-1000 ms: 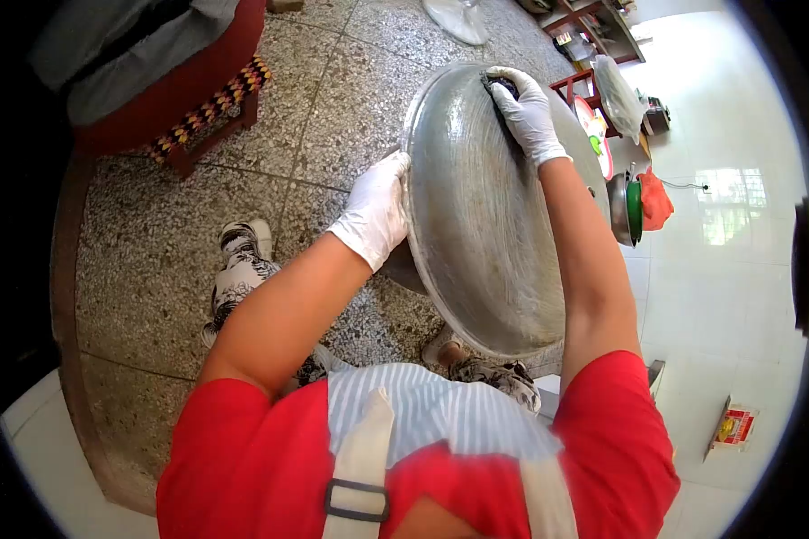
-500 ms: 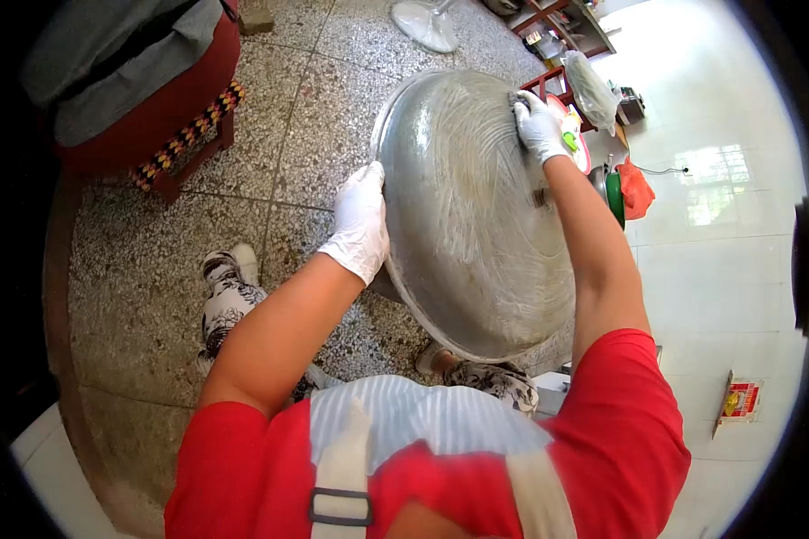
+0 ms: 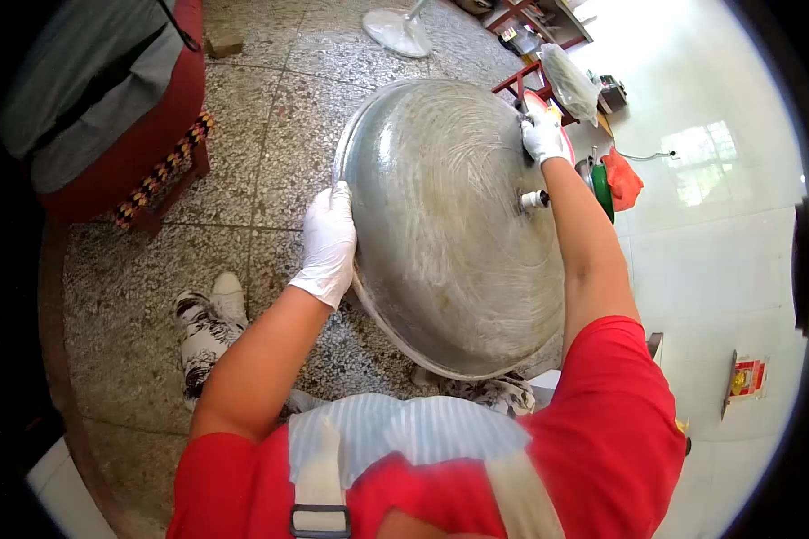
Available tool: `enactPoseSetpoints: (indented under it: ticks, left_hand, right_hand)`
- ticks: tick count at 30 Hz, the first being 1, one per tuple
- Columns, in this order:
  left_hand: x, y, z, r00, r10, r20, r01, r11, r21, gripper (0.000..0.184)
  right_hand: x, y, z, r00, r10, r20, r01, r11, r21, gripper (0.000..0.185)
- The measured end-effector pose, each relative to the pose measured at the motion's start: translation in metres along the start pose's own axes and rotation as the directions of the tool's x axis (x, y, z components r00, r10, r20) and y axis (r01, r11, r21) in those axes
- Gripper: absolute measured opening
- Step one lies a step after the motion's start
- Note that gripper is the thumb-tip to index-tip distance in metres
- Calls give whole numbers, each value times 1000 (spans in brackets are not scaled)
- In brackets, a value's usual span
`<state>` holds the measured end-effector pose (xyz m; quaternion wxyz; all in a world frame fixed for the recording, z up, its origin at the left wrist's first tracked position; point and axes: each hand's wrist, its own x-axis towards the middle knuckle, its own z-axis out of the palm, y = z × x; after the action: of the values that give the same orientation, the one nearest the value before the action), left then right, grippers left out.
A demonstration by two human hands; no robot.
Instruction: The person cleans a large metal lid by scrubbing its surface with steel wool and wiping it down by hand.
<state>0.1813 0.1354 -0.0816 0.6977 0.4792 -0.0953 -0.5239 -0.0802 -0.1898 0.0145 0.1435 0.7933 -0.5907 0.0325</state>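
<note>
A large round metal pan (image 3: 449, 234) stands tilted before me, its dull underside streaked with wet swirls. My left hand (image 3: 330, 241), in a white glove, grips its left rim with the fingers mostly behind the edge. My right hand (image 3: 543, 139), also gloved, is at the pan's upper right edge, its fingers closed round a dark scrubbing pad (image 3: 522, 110) that shows only in part. A white-tipped fitting (image 3: 534, 199) sticks out of the pan's face below my right hand.
A red seat (image 3: 126, 144) with grey cloth stands on the left. At the top is a white round base (image 3: 397, 32). Behind my right hand are a red stool (image 3: 516, 83), a plastic bag (image 3: 570, 83), a green basin (image 3: 601, 190) and an orange bag (image 3: 622, 180).
The pan has turned so that more of its face and the fitting show. My right hand has moved with the pad across to the pan's far right side. My left hand still holds the rim.
</note>
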Motion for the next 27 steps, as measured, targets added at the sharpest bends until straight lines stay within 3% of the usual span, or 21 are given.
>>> enactPoseSetpoints:
  ticks: [1,3,4,5,6,7,8,9,12,15,16,17,19,20,21,22,23,24,25,26,27]
  left_hand:
    - [-3,4,2,1000,24,-5,-24,999,43,33]
    - [-3,1,2,998,64,2,-64,991,114,33]
    - [-2,-1,1,996,82,19,-83,990,112,33]
    - [-2,-4,0,995,97,32,-100,989,110,33]
    - [-7,1,1,994,107,32,-110,987,119,32]
    - [0,-8,-3,996,93,17,-94,993,70,32]
    - [2,-8,-5,994,103,29,-105,991,83,31]
    - [2,-9,-8,993,110,39,-113,989,99,31]
    - [2,-5,-6,994,110,9,-110,989,100,31]
    - [6,-9,-9,994,102,27,-104,989,104,30]
    - [7,-10,-9,994,103,25,-105,989,104,30]
    - [8,-12,-8,993,114,6,-114,988,108,30]
    - [6,-10,-6,993,120,3,-120,986,116,30]
    - [3,-7,-6,992,119,28,-122,987,109,30]
    - [2,-4,-5,991,125,53,-130,987,99,30]
    - [2,-5,-5,985,165,56,-173,966,190,30]
    - [1,-4,-4,984,169,62,-178,966,186,30]
    - [-1,-3,-3,988,144,59,-151,977,151,30]
    - [-2,-2,-3,991,120,56,-126,985,116,31]
    - [-2,-2,-4,991,120,52,-125,986,106,30]
    - [-1,-1,-6,991,121,59,-127,985,114,30]
  right_hand:
    - [2,-5,0,1000,16,-2,-16,1000,-4,37]
    - [4,-59,-4,998,-13,69,-9,950,311,31]
    - [-7,-107,-15,992,-115,-42,122,938,325,27]
    - [-25,-153,-44,956,-288,49,242,874,421,36]
    - [-42,-191,-65,866,-498,50,423,781,460,33]
    - [-46,-210,-54,711,-690,-136,663,594,456,30]
    - [-52,-220,-53,662,-734,-151,744,619,251,31]
    - [-48,-211,-48,671,-725,-153,735,625,261,31]
    - [16,-126,-1,975,-209,-75,220,851,476,35]
    - [14,19,5,990,66,128,-67,998,5,40]
    - [25,88,55,966,245,-83,-234,964,126,43]
    - [24,136,74,992,19,-124,0,989,151,47]
    - [37,127,57,997,-23,70,32,991,-130,40]
    - [12,40,0,975,71,209,-40,988,-148,35]
    - [34,33,23,963,3,270,-32,994,103,42]
    - [-2,-53,-34,962,-200,185,145,951,272,32]
    - [10,-88,-18,929,-355,106,288,872,396,32]
    - [-18,-142,-60,877,-433,209,320,849,420,44]
    - [-23,-176,-73,775,-584,240,486,795,363,46]
    - [-22,-186,-50,723,-691,6,646,680,347,46]
    - [-24,-187,-52,737,-676,-3,645,701,304,45]
